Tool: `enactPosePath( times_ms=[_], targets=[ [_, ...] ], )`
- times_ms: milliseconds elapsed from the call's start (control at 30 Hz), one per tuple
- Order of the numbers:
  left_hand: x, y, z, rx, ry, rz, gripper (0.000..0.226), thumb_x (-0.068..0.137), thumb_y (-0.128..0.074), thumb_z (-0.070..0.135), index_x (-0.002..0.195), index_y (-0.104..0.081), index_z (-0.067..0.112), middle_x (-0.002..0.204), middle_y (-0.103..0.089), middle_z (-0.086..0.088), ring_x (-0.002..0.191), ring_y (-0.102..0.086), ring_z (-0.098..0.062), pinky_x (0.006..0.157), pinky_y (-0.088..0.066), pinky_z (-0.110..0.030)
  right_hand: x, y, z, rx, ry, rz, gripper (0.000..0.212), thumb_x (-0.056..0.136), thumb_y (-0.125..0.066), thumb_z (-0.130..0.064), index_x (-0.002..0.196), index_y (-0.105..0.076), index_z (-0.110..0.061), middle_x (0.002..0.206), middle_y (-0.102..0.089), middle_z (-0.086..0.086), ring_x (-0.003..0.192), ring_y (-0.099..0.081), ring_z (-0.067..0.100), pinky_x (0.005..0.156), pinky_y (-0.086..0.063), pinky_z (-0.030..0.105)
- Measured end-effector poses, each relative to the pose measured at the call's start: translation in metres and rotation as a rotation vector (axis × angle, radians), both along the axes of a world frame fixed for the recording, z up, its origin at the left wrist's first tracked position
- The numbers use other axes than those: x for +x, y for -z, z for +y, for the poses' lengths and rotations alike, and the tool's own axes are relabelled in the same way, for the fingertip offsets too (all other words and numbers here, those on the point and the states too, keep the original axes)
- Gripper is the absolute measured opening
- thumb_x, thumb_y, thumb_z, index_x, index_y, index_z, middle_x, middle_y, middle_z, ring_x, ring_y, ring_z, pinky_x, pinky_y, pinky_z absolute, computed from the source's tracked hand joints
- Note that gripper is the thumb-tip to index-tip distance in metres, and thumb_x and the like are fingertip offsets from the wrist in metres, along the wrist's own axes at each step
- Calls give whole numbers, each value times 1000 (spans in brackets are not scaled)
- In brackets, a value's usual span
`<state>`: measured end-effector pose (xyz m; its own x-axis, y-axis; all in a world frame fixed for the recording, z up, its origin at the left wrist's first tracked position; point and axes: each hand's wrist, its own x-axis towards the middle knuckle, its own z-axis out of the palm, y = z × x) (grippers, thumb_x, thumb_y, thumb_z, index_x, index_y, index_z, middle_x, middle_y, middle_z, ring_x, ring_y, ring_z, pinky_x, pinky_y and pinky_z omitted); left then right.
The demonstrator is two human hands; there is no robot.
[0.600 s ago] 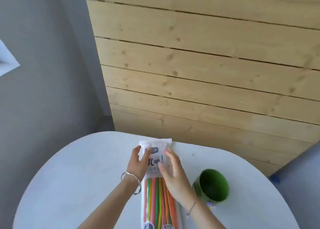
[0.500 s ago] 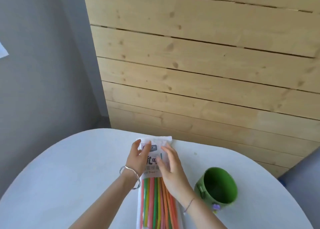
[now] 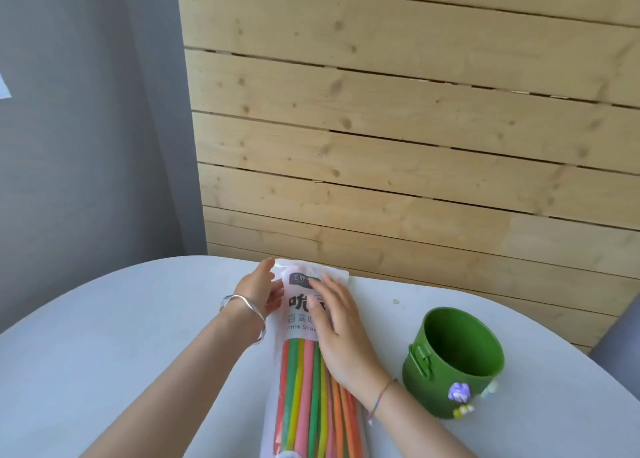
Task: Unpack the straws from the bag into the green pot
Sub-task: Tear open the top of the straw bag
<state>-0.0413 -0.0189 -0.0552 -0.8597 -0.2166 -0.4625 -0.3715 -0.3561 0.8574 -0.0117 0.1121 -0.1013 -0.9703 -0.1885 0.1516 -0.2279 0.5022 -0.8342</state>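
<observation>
Head view: one bag (image 3: 300,364), one green pot (image 3: 437,397).

You look down on a pale, rounded table (image 3: 138,336) whose far rim sits close to a wall of light wooden planks (image 3: 398,128) laid across, with knots and dark gaps showing between the boards. To your left a plain grey wall (image 3: 86,128) meets the planks at a corner, with a white scrap (image 3: 4,87) at the frame's edge. A small speck (image 3: 396,301) lies on the tabletop, and a grey-blue shape (image 3: 620,336) shows at your far right, too cut off to name
</observation>
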Motion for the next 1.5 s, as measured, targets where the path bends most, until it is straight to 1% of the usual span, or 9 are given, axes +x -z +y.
enactPosePath(
  times_ms=[100, 167, 333, 500, 700, 900, 1067, 1267, 1500],
  targets=[
    [22, -14, -2, -6, 81, 19, 35, 98, -41, 40, 99, -60, 12, 94, -63, -6, 87, -58, -25, 87, -48, -37, 19, -18, -6, -67, -9, -47, 46, 97, -31, -42, 143, -31, -35, 153, -20, -20, 144, -5, -2, 121, -8, 29],
    [40, -32, -1, 5, 118, 69, 34, 96, -42, 46, 92, -62, 18, 96, -65, -5, 92, -60, -29, 92, -49, -40, 35, -36, -9, -68, -38, -69, 50, 95, -26, -48, 145, -23, -39, 155, -10, -24, 143, 4, -6, 118, 0, 23],
    [77, -81, -1, 70, 126, 294, 53, 97, -29, 54, 103, -66, 16, 103, -70, -5, 94, -63, -23, 76, -50, -34, 74, -99, -6, -134, -95, -25, 63, 84, -21, -60, 145, -18, -44, 153, 0, -32, 139, 14, -12, 116, 4, 22],
    [122, -140, -2, 104, 169, 503, 61, 98, -21, 54, 101, -66, 14, 101, -72, -3, 85, -63, -25, 84, -47, -37, 125, -172, 11, -319, -154, 18, 60, 85, -27, -57, 143, -28, -39, 151, -16, -32, 137, -8, -19, 117, -9, 15],
    [179, -163, 12, -120, 297, 601, 48, 96, -36, 51, 78, -67, 19, 75, -71, 8, 65, -67, -5, 66, -49, -25, 190, -196, 32, -407, -163, 9, 51, 93, -27, -54, 137, -44, -33, 142, -45, -25, 131, -35, -11, 114, -32, 28],
    [209, -169, 22, -271, 466, 620, 37, 87, -57, 45, 81, -49, 9, 66, -58, 6, 62, -63, 0, 57, -46, -10, 231, -209, 44, -447, -118, -43, 46, 89, -35, -50, 114, -59, -19, 121, -64, -14, 120, -52, -3, 100, -49, 33],
    [223, -168, 28, -304, 526, 635, 50, 72, -68, 54, 78, -48, 9, 75, -61, -8, 77, -65, -13, 84, -51, -34, 244, -218, 41, -532, -93, -108, 45, 91, -44, -44, 113, -62, -9, 111, -70, -3, 107, -62, 0, 99, -48, 33],
    [225, -151, 31, -259, 488, 638, 54, 64, -65, 65, 65, -45, 14, 75, -50, -13, 76, -50, -27, 79, -44, -40, 241, -214, 33, -543, -19, -151, 60, 74, -62, -55, 96, -57, 1, 108, -70, 14, 93, -69, 11, 93, -48, 26],
    [223, -155, 22, -266, 496, 607, 62, 61, -66, 68, 76, -50, 10, 78, -57, -15, 76, -62, -28, 86, -50, -47, 237, -212, 26, -558, -50, -136, 56, 78, -65, -47, 97, -59, 5, 108, -68, 23, 100, -67, 27, 90, -52, 24]
  ],
)
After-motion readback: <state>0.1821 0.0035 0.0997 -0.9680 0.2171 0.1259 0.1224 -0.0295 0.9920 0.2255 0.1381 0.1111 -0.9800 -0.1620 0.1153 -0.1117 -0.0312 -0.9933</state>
